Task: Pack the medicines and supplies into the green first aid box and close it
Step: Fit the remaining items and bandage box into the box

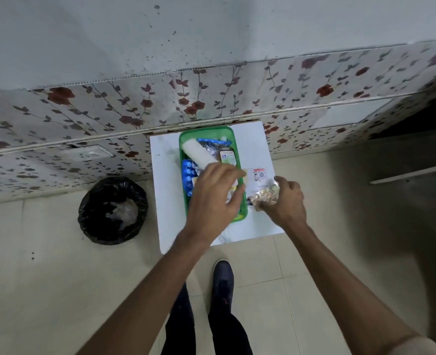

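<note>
The green first aid box [186,135] stands open on a small white table [165,190]. Inside lie a white bandage roll [197,152], blue blister packs [187,175], a foil strip [210,146] and a small bottle [227,156]. My left hand [213,198] hovers over the box's near half with fingers spread, covering what is under it; whether it holds anything I cannot tell. To the right of the box, my right hand [284,198] grips a crinkled clear packet of pills [265,194]. A white sachet [259,175] lies on the table just beyond it.
A bin lined with a black bag [113,210] stands on the tiled floor left of the table. A flowered wall [83,119] runs right behind the table. My dark shoe [223,275] and legs are in front of it.
</note>
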